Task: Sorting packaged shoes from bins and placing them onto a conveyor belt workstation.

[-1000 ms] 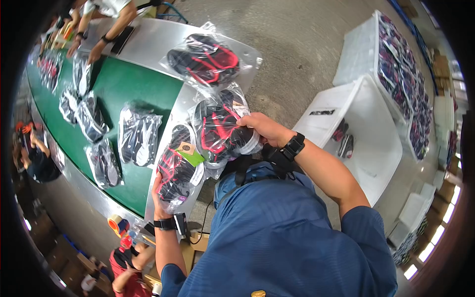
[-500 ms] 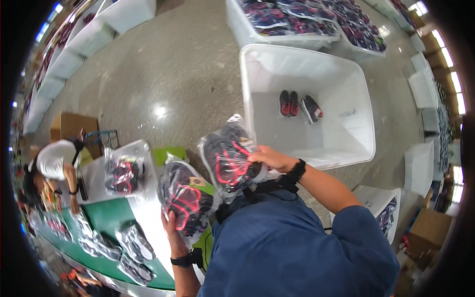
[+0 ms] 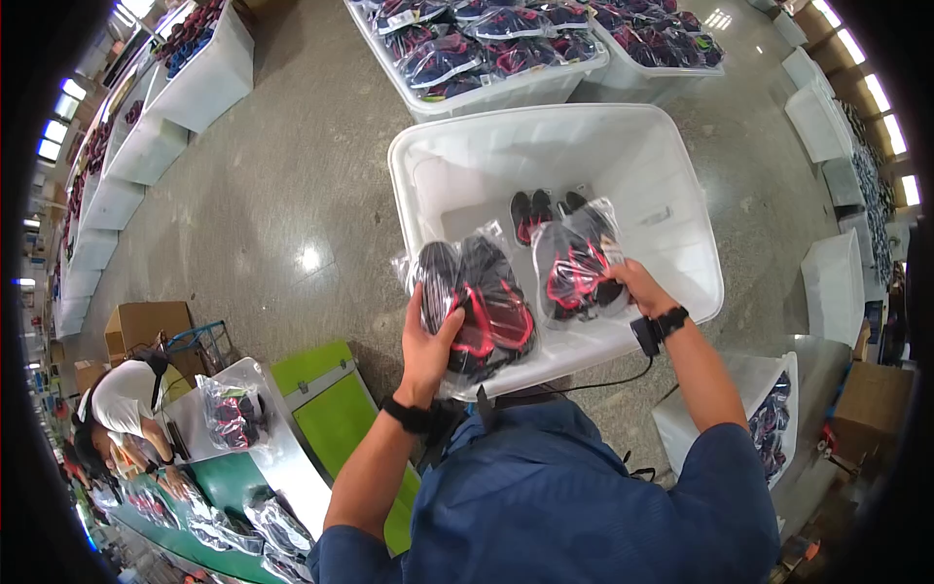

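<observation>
My left hand (image 3: 426, 352) is closed on a bagged pair of black sneakers with red trim (image 3: 486, 316), its thumb pressed over the clear plastic. A second pair of bagged black and red sneakers (image 3: 572, 273) hangs from my right hand (image 3: 637, 285), gripped at its right side. Both pairs are held up over the near part of a big white bin (image 3: 671, 195). On the bin's floor stands a pair of black and red shoes (image 3: 531, 216). Beside it are more dark shoes (image 3: 574, 201), mostly hidden behind the bag at my right hand.
Full bins of bagged shoes (image 3: 486, 49) stand beyond mine. At the lower left, a co-worker (image 3: 122, 404) leans over a green conveyor belt (image 3: 219, 477) carrying bagged shoes. A lime-green panel (image 3: 336, 419) stands near my left arm, and another white bin (image 3: 705, 419) is at the right.
My body has turned toward the bin. Both hands have carried the bagged shoes up and rightward, from beside the conveyor to over the bin.
</observation>
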The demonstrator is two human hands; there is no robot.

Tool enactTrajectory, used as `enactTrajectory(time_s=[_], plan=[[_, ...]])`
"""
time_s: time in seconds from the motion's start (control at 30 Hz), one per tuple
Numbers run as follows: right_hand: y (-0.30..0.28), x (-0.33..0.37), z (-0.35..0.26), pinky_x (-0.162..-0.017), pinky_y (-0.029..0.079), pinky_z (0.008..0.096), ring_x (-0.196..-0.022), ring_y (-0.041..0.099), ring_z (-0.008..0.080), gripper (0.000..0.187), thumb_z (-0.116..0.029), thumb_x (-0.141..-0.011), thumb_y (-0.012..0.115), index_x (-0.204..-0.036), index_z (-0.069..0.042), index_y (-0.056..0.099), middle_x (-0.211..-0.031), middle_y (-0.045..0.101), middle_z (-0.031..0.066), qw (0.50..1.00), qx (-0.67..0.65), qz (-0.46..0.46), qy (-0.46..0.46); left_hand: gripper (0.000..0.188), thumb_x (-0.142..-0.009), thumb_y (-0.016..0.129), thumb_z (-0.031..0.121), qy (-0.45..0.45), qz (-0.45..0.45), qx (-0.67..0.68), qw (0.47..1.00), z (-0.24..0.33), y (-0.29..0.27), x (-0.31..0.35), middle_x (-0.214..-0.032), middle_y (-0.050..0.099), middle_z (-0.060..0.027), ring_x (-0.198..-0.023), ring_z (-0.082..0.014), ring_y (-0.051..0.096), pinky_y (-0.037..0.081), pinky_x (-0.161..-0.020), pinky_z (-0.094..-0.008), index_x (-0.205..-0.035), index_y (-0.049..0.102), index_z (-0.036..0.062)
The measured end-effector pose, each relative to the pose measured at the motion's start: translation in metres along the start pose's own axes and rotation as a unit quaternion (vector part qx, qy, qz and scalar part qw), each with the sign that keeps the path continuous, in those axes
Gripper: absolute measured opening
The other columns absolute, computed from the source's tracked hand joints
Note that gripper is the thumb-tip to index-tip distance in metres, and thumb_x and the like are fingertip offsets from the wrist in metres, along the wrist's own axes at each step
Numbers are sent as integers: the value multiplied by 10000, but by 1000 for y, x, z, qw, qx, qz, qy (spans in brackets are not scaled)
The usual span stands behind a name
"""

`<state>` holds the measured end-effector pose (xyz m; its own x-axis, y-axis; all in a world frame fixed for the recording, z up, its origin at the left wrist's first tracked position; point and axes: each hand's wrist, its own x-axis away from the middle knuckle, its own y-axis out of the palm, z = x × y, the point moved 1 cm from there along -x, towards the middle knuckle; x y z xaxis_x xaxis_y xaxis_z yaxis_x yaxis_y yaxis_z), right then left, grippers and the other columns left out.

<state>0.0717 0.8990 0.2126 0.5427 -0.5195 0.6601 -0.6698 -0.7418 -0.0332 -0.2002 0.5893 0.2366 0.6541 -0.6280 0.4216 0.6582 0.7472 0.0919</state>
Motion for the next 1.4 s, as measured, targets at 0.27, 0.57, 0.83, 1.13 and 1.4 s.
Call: enactTrajectory(time_s=[0.27,0.57,0.83,1.13,1.4], plan=[[-19,-132,21,-920,528,462,-1147,630,381,948,-559,-807,754,-1462,35,413,-1225,648,232,845,421,295,-146,739,-904,775,350,162,91,-413,892,-15,-3,-16,-1399,524,-260,-1261,-347,551,439,-1086,-431,-1445,474,-53],[39,-98,117,-566,553,301,-779,681,153,613,-372,-903,755,-1350,-5,553,-973,688,78,995,66,68,29,434,-973,696,221,-241,146,-97,955,-152,-141,170,-1034,701,-80,-826,-133,668,523,-680,-257,-1327,601,-10],[107,-62,119,-493,407,243,-607,542,76,234,-257,-974,676,-1051,-38,645,-753,607,-2,987,73,-142,17,259,-993,645,200,-350,394,170,833,-244,-210,345,-824,595,-23,-628,-104,569,445,-499,-239,-1177,622,19],[304,3,52,-686,556,283,-840,687,161,405,-309,-1003,635,-1301,-36,599,-1005,678,67,917,307,-254,-8,341,-987,667,259,-238,542,223,774,-291,-273,425,-890,608,1,-729,-78,550,457,-575,-228,-1234,621,28],[562,78,38,-722,560,283,-879,696,162,378,-210,-985,636,-1295,3,599,-1009,696,78,852,375,-364,-32,405,-934,741,264,-156,704,124,682,-349,-443,523,-857,669,-11,-739,-91,573,452,-621,-267,-1239,679,5]])
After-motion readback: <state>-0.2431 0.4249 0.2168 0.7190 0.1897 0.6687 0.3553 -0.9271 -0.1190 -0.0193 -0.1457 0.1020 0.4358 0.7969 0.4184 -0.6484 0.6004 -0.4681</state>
